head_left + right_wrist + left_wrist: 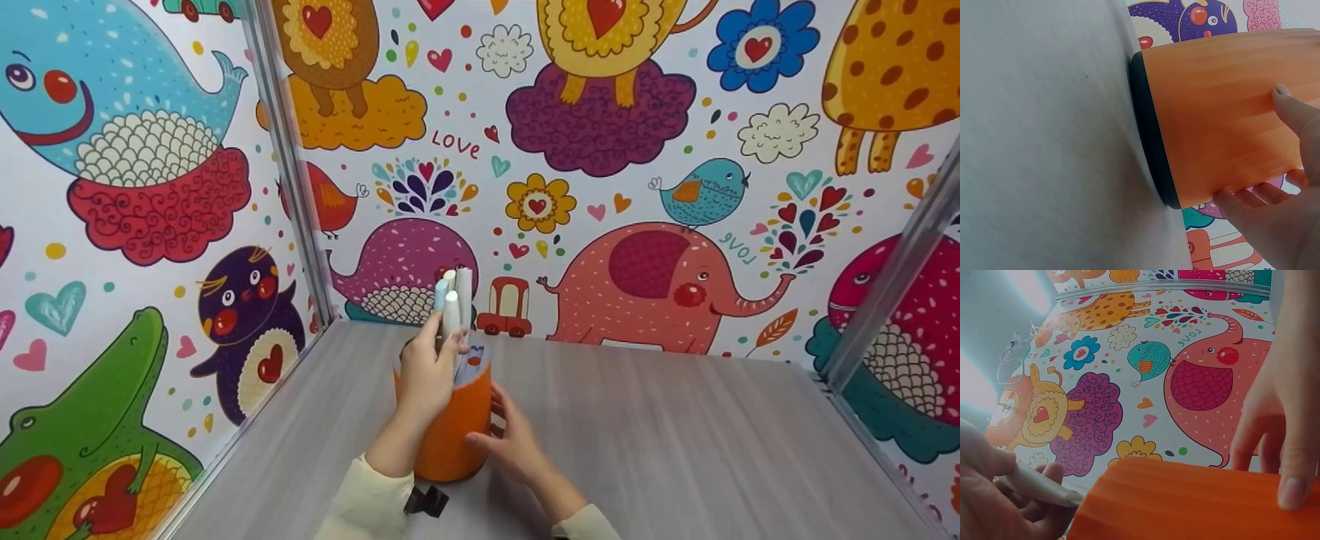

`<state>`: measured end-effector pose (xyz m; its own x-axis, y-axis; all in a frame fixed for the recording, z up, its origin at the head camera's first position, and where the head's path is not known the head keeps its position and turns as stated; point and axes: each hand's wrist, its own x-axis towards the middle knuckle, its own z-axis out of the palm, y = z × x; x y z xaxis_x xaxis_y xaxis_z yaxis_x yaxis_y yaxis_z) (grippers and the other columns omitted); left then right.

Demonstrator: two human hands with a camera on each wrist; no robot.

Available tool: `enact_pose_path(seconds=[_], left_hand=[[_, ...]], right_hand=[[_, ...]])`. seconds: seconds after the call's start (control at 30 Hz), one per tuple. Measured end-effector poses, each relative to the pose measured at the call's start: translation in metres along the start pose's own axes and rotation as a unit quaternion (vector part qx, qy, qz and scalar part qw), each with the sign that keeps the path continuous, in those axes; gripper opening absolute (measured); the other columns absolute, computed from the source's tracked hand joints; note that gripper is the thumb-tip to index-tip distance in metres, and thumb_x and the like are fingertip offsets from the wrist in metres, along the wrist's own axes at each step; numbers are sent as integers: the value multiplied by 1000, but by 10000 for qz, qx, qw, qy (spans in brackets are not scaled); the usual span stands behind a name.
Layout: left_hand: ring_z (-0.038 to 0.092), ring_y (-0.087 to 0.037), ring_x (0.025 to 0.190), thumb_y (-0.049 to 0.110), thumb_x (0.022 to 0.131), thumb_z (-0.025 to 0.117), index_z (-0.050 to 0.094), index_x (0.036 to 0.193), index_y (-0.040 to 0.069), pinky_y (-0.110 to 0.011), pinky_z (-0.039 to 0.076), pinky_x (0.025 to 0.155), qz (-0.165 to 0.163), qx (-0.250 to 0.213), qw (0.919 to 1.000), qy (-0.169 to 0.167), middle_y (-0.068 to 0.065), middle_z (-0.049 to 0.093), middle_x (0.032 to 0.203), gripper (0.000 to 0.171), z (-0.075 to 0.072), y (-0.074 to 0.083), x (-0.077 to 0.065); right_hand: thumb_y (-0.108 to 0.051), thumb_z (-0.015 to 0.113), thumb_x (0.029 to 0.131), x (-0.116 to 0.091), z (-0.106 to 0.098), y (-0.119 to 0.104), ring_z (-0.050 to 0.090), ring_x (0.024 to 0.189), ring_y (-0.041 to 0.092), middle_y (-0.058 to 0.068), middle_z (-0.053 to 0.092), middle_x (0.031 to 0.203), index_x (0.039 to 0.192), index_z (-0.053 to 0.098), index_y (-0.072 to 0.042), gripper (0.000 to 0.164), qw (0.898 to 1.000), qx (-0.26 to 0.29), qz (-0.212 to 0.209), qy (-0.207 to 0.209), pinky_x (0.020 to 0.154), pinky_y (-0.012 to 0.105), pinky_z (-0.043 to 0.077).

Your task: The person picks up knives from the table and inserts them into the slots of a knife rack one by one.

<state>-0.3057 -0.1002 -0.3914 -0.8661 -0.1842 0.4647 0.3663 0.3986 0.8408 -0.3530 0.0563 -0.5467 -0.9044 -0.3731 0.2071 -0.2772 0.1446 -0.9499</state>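
A tall orange holder (454,424), ribbed outside and with a dark base (1154,135), stands upright on the table. Several slim, pale, round-ended handles rise at its top, among them a light blue one (440,291) and a greyish one (465,289). My left hand (427,367) is at the rim, fingers around a white handle (1039,486) whose narrow greyish end points toward the holder; what lies below is hidden. Low on the right side, my right hand (517,435) grips the holder, its thumb (1292,107) on the near face and fingers behind.
A grey wood-grain tabletop (637,442) surrounds the holder. Cartoon-printed panels (420,45) enclose it at the back and sides, with metal posts (292,165) at the corners. A small black clip-like piece (427,501) shows beside the left sleeve (367,499).
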Motion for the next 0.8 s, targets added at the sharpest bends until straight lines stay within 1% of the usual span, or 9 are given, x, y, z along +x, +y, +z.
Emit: enact_pose_path(seconds=[0.17, 0.33, 0.43, 0.53, 0.6, 0.67, 0.7, 0.77, 0.8], left_hand=[[69, -19, 95, 28, 102, 54, 52, 140, 14, -49, 57, 90, 12, -7, 9999, -135, -9, 69, 116, 40, 5, -6, 0], [69, -21, 94, 26, 103, 54, 52, 139, 13, -47, 59, 87, -44, 53, 9998, -170, -11, 69, 115, 39, 10, -11, -2], [68, -21, 96, 27, 102, 56, 52, 139, 15, -48, 59, 88, -136, -31, 9999, -31, -10, 68, 118, 39, 13, -12, -4], [67, -22, 102, 27, 97, 63, 48, 141, 18, -47, 59, 89, -109, -54, 9991, 408, -7, 65, 124, 47, 14, -9, -7], [64, -21, 106, 28, 94, 68, 45, 141, 17, -45, 59, 89, 249, 97, 9955, 911, -6, 61, 124, 53, 17, -5, -12], [61, -16, 102, 26, 92, 70, 46, 137, 14, -37, 60, 87, 919, 477, 9856, 1338, -5, 59, 119, 52, 21, 1, -22], [59, -15, 102, 26, 91, 70, 48, 133, 13, -34, 59, 87, 1289, 764, 9783, 1430, -5, 58, 117, 49, 25, 3, -28], [55, -14, 97, 26, 90, 68, 53, 125, 13, -30, 57, 84, 1988, 1455, 9601, 1328, -4, 57, 111, 40, 38, 8, -39], [55, -12, 92, 26, 89, 67, 55, 121, 13, -28, 56, 79, 2225, 1748, 9531, 1074, -2, 58, 108, 36, 46, 9, -43]], right_hand=[[-45, 80, 79, -1, -2, 0, 42, 141, 31, 2, 39, 156, 154, 27, -36, 91, 9999, -56, -110, 50, 114, 57, 36], [-45, 80, 80, -5, -1, 1, 42, 140, 29, 0, 39, 156, 153, 28, -36, 91, 9999, -83, -9, 95, 114, 55, 36], [-45, 80, 79, -8, -1, 0, 42, 141, 28, -2, 38, 157, 153, 28, -39, 90, 9998, -105, 52, 139, 115, 54, 36], [-44, 79, 81, -9, -3, -1, 42, 141, 30, -1, 39, 157, 153, 28, -39, 88, 9998, -173, 11, 59, 114, 56, 36], [-42, 78, 83, -9, -8, -3, 41, 141, 33, 2, 39, 157, 153, 28, -37, 86, 9995, -317, -41, -75, 113, 58, 37], [-39, 76, 86, -11, -19, -5, 41, 140, 37, 6, 41, 156, 154, 30, -32, 83, 9983, -514, -166, -212, 111, 60, 39], [-36, 75, 87, -13, -26, -6, 42, 139, 39, 9, 43, 155, 154, 32, -28, 80, 9972, -665, -260, -229, 109, 61, 40], [-32, 75, 87, -17, -43, -7, 48, 135, 38, 10, 49, 150, 151, 38, -23, 74, 9924, -1150, -445, -41, 105, 60, 45], [-29, 76, 86, -20, -52, -7, 52, 132, 37, 11, 53, 146, 148, 43, -20, 70, 9865, -1510, -609, 143, 103, 59, 47]])
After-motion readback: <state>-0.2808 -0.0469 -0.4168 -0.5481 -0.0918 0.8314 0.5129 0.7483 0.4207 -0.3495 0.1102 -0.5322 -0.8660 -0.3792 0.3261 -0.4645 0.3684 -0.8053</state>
